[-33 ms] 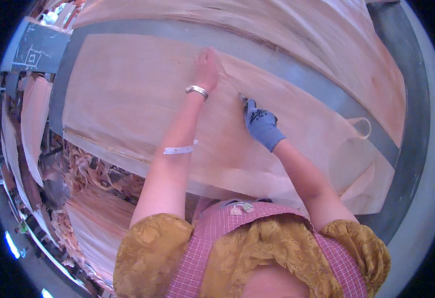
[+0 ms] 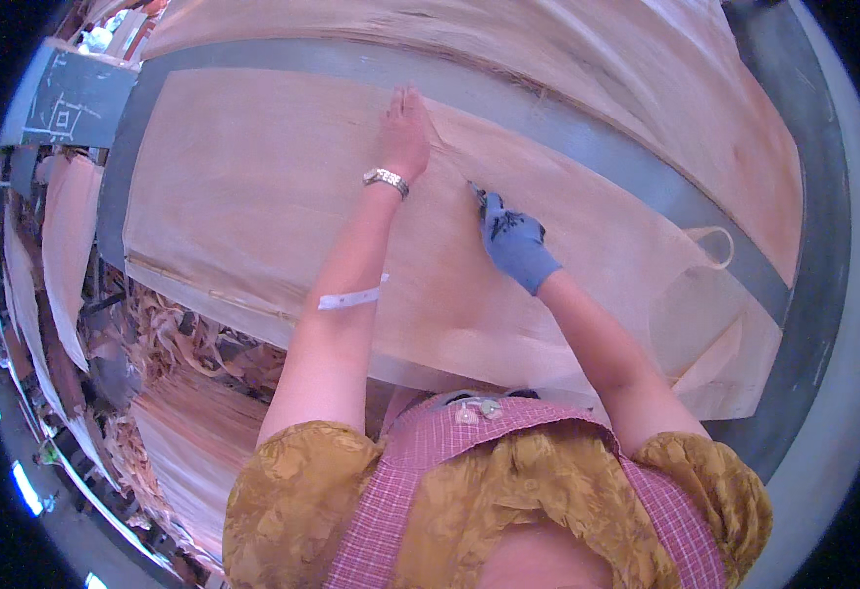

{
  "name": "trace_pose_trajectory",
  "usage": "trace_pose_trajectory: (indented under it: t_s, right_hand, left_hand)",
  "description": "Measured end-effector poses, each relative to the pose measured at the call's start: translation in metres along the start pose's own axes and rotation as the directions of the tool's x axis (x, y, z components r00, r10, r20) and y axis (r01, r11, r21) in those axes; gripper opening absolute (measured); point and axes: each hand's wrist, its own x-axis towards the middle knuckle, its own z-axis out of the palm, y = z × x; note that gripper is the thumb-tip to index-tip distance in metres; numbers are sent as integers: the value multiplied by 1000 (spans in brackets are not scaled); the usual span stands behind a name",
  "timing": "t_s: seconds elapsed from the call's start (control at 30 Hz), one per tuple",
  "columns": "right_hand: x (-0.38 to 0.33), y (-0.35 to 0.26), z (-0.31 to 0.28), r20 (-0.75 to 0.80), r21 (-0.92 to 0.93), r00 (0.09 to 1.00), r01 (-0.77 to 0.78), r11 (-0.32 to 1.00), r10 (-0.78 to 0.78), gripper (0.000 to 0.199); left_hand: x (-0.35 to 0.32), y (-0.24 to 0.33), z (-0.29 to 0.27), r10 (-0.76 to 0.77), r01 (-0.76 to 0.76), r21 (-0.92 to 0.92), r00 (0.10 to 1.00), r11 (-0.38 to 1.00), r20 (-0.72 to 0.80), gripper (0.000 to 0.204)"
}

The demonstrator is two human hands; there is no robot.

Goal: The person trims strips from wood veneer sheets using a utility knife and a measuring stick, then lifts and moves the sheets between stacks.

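A broad, thin sheet of pinkish-tan wood veneer lies across the work surface in front of me. My bare left hand rests flat on its upper middle, fingers stretched toward the far edge, beside a crease or split in the sheet. A watch circles that wrist. My right hand, in a blue glove, is closed around a small knife. Its dark metal tip touches or hovers just over the veneer, right of the left hand; which of the two I cannot tell. Most of its handle is hidden in the glove.
Beyond a grey strip of table lies another large veneer pile. A curled veneer strip sticks up at the right end. Torn scraps heap up at the lower left. A grey-blue marked panel stands at far left.
My left hand has shifted slightly, with its fingers now extended and sharper in view. The right hand and knife have moved a little to the left.
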Motion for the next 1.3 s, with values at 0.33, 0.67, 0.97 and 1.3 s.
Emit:
trace_pose_trajectory:
  t_s: [0.33,0.67,0.97,1.3]
  right_hand:
    - [-103,121,7,-44,62,969,244,968,-242,31]
    - [-126,328,31,-37,16,869,495,869,-494,18]
    - [-192,647,35,-123,-413,972,133,901,-200,23]
    - [-257,231,70,-400,352,877,414,840,-264,69]
  left_hand:
    - [-65,100,3,-49,-103,397,934,912,354,76]
    - [-98,173,46,-13,-182,325,856,928,517,91]
    - [-96,199,34,34,-234,346,867,909,497,88]
    - [-89,202,24,-94,-179,387,801,905,591,86]
